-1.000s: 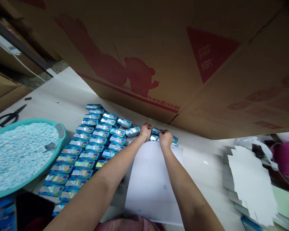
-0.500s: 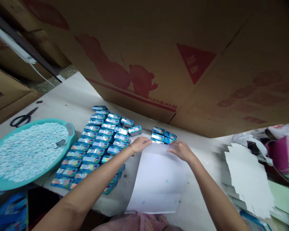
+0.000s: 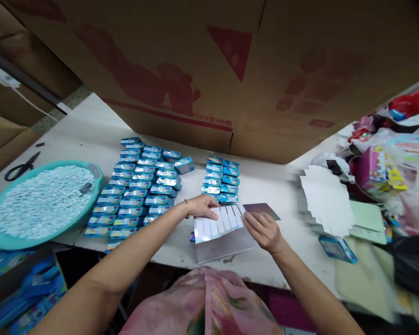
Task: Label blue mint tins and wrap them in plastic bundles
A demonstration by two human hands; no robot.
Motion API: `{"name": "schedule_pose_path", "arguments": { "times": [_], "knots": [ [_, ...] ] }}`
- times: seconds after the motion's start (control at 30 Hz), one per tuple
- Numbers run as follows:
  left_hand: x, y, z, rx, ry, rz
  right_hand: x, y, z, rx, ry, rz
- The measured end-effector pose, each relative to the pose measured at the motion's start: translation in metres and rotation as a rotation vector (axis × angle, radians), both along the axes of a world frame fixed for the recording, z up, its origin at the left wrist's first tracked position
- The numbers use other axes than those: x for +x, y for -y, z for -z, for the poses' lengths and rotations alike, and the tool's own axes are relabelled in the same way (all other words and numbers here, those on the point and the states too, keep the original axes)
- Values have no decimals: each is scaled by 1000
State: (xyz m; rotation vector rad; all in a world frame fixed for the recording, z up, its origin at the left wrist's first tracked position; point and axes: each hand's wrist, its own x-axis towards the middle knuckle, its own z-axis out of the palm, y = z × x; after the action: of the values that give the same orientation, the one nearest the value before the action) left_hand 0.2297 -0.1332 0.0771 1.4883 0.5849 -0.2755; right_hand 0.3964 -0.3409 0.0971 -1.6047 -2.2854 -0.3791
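Note:
A sheet with a row of narrow white strips, like a sticker sheet point(image 3: 220, 222), is held between my hands, its lower edge bent up. My left hand point(image 3: 204, 206), a gold bracelet at its wrist, grips the upper left part with the thumb on top. My right hand point(image 3: 265, 229) pinches the right edge. Beneath lies a plain pale sheet point(image 3: 212, 251), and a dark flat piece point(image 3: 268, 209) shows behind my right fingers. Just beyond my hands, small blue boxes point(image 3: 214, 174) stand in two columns. More blue boxes point(image 3: 136, 186) fill rows to the left.
A teal basin point(image 3: 94, 179) of small pale pieces sits at the left, scissors point(image 3: 23, 166) behind it. A large cardboard carton point(image 3: 195, 83) walls off the back. White card stacks point(image 3: 326, 200), a blue pack point(image 3: 338, 249) and bagged goods point(image 3: 415, 186) crowd the right.
The large white sheet has been bent back, and its striped face now shows. Both hands came nearer my body, uncovering more of the two box columns. The view shifted right.

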Motion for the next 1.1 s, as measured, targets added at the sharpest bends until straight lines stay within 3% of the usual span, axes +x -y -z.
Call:
{"name": "schedule_pose_path", "arguments": {
  "times": [0.17, 0.3, 0.37, 0.43, 0.53, 0.63, 0.73, 0.9, 1.0, 1.1],
  "knots": [
    [11, 37, 5, 136, 134, -53, -2, 28, -11, -376, -81, 120],
    [7, 71, -1, 313, 332, 88, 7, 28, -13, -459, -136, 294],
    [1, 89, 3, 391, 357, 96, 16, 30, -8, -563, -145, 319],
    [-7, 104, 17, 542, 280, -69, 28, 42, -3, -639, -179, 321],
    [-15, 113, 49, 885, 75, -280, 45, 70, 1, -614, -262, 405],
    [-17, 110, 79, 1089, -36, -178, 50, 90, 2, -579, -290, 497],
    [-21, 101, 94, 1149, -40, -92, 45, 94, 3, -541, -289, 520],
    [-56, 75, 99, 1208, -89, -61, 41, 99, 7, -434, -316, 514],
    [-81, 55, 98, 1290, -197, -107, 46, 113, 10, -401, -346, 551],
    [-81, 35, 92, 1368, -247, -164, 49, 126, 12, -370, -371, 600]
  ]
}}
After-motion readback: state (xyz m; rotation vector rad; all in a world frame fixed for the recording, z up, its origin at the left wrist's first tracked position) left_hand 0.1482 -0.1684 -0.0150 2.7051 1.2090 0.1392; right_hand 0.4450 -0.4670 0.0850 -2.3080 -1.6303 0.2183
